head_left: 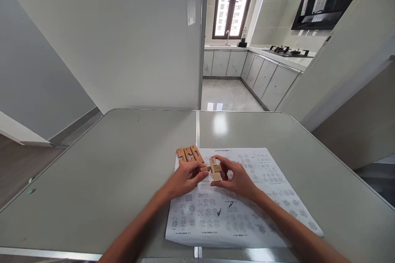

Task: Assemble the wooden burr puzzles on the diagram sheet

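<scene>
Above a printed sheet [247, 213], two notched wooden puzzle pieces meet between my hands. My right hand [236, 176] grips the upright puzzle piece marked 3 [215, 176] at its top and bottom ends. The fingers of my left hand [187, 176] are closed on a second puzzle piece [204, 169], which runs sideways into the notch of the upright one. How far they interlock I cannot tell. Several more notched wooden pieces [189, 154] lie side by side just beyond my left hand, some with numbers on them.
The sheet carries rows of small line diagrams and lies on a grey-green table [92, 197] with a metal seam [198, 127] down the middle. Beyond the table's far edge are a white wall panel [148, 49] and a kitchen with a stove [286, 51]. A small green bit [31, 191] lies at the left.
</scene>
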`<state>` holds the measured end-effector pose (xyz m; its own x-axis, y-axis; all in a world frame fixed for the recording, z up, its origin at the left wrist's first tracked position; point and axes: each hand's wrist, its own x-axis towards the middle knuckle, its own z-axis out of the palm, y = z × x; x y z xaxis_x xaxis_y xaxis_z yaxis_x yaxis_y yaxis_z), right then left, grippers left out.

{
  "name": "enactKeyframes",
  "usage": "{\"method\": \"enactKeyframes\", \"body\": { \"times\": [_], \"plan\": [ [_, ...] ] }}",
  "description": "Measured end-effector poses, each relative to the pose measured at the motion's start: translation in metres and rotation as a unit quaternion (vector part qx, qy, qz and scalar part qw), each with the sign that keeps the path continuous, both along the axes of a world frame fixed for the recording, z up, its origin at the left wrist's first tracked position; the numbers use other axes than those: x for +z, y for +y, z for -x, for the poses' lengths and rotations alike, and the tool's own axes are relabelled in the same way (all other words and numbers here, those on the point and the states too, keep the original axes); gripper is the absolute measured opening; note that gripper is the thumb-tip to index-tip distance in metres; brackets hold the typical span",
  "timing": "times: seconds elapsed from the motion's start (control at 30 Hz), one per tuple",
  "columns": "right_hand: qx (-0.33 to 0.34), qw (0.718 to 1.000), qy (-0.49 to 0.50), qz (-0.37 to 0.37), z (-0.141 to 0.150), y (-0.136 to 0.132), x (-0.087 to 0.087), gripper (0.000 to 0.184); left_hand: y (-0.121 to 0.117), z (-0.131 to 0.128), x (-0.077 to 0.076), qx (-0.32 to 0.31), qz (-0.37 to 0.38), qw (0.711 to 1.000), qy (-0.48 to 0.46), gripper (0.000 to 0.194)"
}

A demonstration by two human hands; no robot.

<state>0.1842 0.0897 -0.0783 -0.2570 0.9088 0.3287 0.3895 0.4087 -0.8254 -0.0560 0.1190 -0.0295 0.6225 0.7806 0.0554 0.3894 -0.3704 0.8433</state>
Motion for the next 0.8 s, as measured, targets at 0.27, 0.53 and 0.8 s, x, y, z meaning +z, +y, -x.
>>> {"method": "enactKeyframes", "body": {
  "times": [0.27,0.53,0.8],
  "plan": [
    [0.011,0.997,-0.001,-0.072,0.009,-0.004,0.036,0.069,-0.008,-0.007,0.021,0.007,0.142,0.986,-0.088,0.038],
    [-0.032,0.992,0.116,-0.032,0.014,-0.009,0.065,0.061,-0.036,0.010,0.030,0.082,0.019,0.996,0.039,0.036],
    [-0.055,0.973,-0.178,0.138,0.001,-0.027,0.033,0.045,-0.066,0.070,-0.005,0.267,-0.153,0.932,0.189,0.036]
  ]
}}
